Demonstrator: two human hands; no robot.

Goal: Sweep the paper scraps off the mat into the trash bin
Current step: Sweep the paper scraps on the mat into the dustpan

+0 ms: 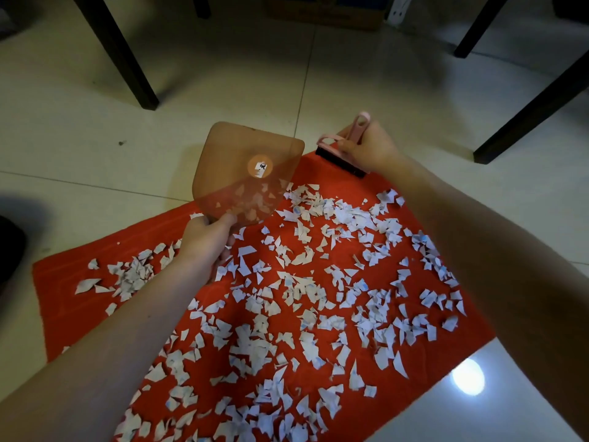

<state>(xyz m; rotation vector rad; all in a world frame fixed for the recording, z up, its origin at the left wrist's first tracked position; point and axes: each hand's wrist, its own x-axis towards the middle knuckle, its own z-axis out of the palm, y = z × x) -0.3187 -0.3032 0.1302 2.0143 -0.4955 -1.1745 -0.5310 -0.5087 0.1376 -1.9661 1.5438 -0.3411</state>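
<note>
A red mat (63, 301) lies on the tiled floor, strewn all over with white paper scraps (306, 301). My left hand (207, 240) holds a translucent brown dustpan (242, 148) by its near edge, raised and tilted over the mat's far left part; scraps show through it. My right hand (369, 148) grips a small pink hand brush (344, 157) with dark bristles at the mat's far corner. No trash bin is clearly in view.
Dark table or chair legs stand on the pale tiled floor at back left (127, 59) and back right (526, 116). A cardboard box (325, 14) sits at the far back. A dark object (9, 244) lies at the left edge.
</note>
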